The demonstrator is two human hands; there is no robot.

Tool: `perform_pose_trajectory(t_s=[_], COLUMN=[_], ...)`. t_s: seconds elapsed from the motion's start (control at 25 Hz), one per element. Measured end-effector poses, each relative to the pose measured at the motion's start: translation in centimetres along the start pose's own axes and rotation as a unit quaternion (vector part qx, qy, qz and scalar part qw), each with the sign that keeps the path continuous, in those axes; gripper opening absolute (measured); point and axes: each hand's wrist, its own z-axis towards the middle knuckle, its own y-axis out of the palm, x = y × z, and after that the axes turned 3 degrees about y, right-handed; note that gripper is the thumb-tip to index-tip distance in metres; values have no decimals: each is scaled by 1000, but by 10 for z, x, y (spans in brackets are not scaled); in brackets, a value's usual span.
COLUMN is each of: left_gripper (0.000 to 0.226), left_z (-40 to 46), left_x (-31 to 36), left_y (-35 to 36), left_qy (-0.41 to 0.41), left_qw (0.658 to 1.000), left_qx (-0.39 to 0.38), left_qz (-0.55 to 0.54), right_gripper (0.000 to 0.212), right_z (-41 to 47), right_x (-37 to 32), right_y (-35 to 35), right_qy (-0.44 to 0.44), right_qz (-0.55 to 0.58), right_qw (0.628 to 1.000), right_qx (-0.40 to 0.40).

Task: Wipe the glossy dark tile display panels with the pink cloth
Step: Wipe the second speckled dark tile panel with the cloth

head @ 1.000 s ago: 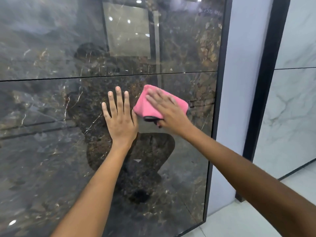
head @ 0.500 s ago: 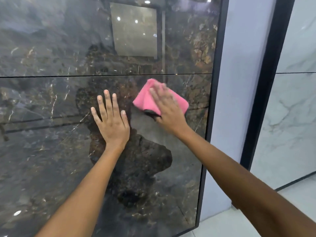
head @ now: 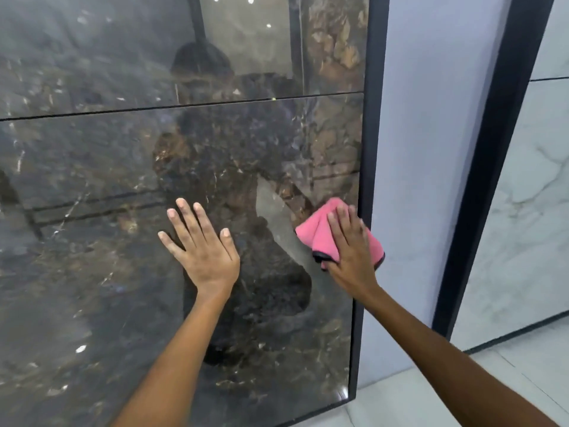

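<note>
A glossy dark marble tile panel [head: 92, 272] stands upright in front of me, with a second dark panel [head: 92, 57] above it across a thin horizontal seam. My left hand [head: 203, 251] lies flat on the lower panel, fingers straight and spread. My right hand [head: 349, 251] presses a folded pink cloth [head: 314, 231] with a dark hem flat against the lower panel's right side, fingers straight. The cloth's right corner overlaps the panel's black frame [head: 368, 149].
A pale lilac wall strip [head: 431, 149] runs right of the frame, then a black post [head: 489, 149] and a white marble tile panel [head: 529, 226]. Light floor tiles [head: 431, 396] lie at the bottom right. The dark panels mirror ceiling lights and my figure.
My right hand has slid the pink cloth right and down to the panel's right edge. The left hand stays flat on the panel.
</note>
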Motion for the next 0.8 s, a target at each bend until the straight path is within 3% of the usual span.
perform_pose_trajectory(t_s=[0.12,0.2,0.24,0.32,0.4,0.44,0.48,0.56,0.6,0.64,0.72,0.8], left_gripper=[61,60,59,59,58,58,58,57,57,56,55,54], left_z=[-2,-4,-5,-5,-6,-7,-6,-5,-5,-6,-22,-56], left_x=[0,0,0,-1,-1,0,-1,-2,-2,0,7,11], left_y=[2,3,4,4,3,3,4,5,6,7,7,7], left_qy=[-16,-17,-13,-7,-2,0,0,2,0,-11,-47,-54], left_qw=[1000,999,999,999,999,999,999,999,998,998,998,998], left_qx=[14,27,33,37,38,42,46,52,56,55,41,3], left_qz=[9,7,9,6,0,3,4,0,6,10,1,-12], right_gripper=[81,71,71,77,78,72,63,57,60,64,69,76], right_z=[100,120,103,37,-2,5,24,70,82,79,34,-19], right_x=[-13,-18,-16,-6,12,18,17,0,-12,-22,-32,-20], right_y=[-29,-27,-14,13,15,12,6,-6,-8,-2,24,35], right_qy=[23,-17,-67,-214,-353,-384,-362,-180,-104,-95,-248,-446], right_qz=[59,60,33,-49,-99,-86,-62,20,56,65,9,-98], right_qw=[991,986,987,974,928,918,930,980,986,984,967,885], right_qx=[114,155,145,48,-57,-52,-18,82,118,136,56,-93])
